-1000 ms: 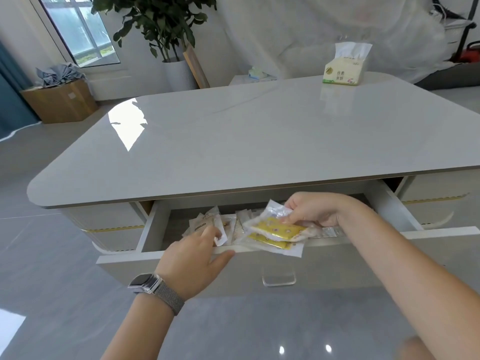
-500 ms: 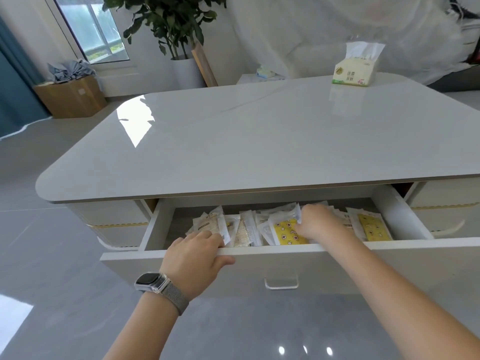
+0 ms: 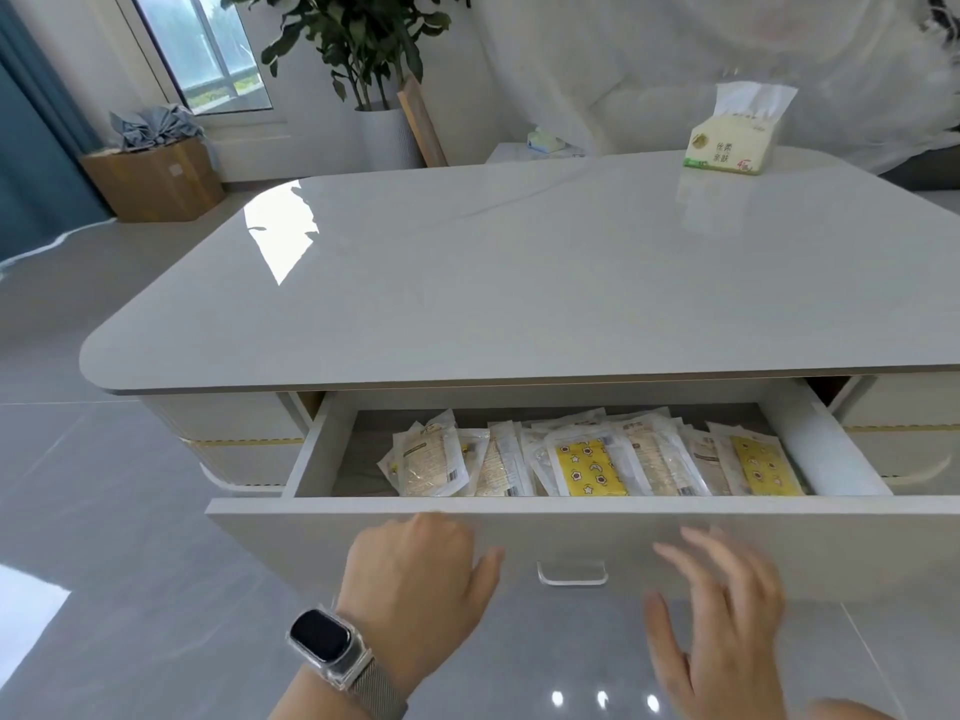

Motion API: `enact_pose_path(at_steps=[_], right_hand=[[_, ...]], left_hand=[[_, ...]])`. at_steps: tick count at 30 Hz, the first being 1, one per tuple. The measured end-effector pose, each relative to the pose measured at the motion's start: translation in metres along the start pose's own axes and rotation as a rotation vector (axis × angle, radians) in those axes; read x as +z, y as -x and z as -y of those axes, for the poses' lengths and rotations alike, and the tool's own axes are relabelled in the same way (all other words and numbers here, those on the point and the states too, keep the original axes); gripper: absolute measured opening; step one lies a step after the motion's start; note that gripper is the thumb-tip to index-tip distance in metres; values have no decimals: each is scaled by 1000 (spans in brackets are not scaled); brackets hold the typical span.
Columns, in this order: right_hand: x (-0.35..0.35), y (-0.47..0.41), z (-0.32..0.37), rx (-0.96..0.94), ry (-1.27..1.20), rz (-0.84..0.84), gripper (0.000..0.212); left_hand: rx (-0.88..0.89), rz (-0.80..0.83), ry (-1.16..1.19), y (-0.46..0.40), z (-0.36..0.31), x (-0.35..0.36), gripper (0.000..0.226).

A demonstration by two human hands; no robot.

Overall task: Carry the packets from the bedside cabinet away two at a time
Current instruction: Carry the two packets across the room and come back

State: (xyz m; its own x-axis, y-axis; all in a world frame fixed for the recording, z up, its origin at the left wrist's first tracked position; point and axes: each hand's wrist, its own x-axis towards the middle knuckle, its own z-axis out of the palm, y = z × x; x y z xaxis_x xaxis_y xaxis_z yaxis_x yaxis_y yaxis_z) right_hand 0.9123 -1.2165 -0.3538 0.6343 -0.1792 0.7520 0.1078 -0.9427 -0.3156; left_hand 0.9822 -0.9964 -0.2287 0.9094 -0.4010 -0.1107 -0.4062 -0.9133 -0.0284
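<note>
Drawer: the drawer is pulled out from under the white tabletop; its front panel faces the camera, with a small clear handle at the panel's middle.
Packets: the packets lie inside the drawer, overlapping in a row from left of centre to the right wall. Most are clear or pale. One packet with a yellow patterned insert lies near the middle against the front edge; a second yellow one lies by the drawer's right wall.
Left hand: the left hand is in front of the drawer's front panel, left of the handle, back of the hand up, fingers bent forward toward the panel, thumb out to the right. It holds nothing. Whether the fingertips touch the panel cannot be told. A watch with a mesh band sits on the wrist.
Right hand: the right hand is in front of the panel, right of the handle, fingers spread and straight, blurred. It holds nothing.
Tabletop: a tissue pack stands near the far right corner.
Room: a potted plant stands past the far edge; a cardboard box sits on the floor at far left.
</note>
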Motion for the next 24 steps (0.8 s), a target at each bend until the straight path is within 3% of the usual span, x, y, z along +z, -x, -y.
enact_pose_path(at_steps=[2, 5, 11, 15, 20, 24], right_hand=[[2, 7, -9, 13, -43, 10, 33], [7, -7, -26, 44, -106, 235, 46], [18, -17, -27, 145, -43, 360, 10], [27, -33, -29, 166, -23, 412, 26], [41, -54, -37, 153, 11, 511, 30], [52, -76, -45, 184, 28, 623, 32]], left_hand=[[15, 87, 12, 3, 5, 11, 39], [5, 80, 29, -3, 17, 20, 32], [-30, 61, 63, -20, 20, 27, 29], [-56, 13, 93, -34, 23, 31, 33], [-96, 3, 145, -46, 18, 43, 49], [-112, 104, 236, -56, 16, 49, 75]])
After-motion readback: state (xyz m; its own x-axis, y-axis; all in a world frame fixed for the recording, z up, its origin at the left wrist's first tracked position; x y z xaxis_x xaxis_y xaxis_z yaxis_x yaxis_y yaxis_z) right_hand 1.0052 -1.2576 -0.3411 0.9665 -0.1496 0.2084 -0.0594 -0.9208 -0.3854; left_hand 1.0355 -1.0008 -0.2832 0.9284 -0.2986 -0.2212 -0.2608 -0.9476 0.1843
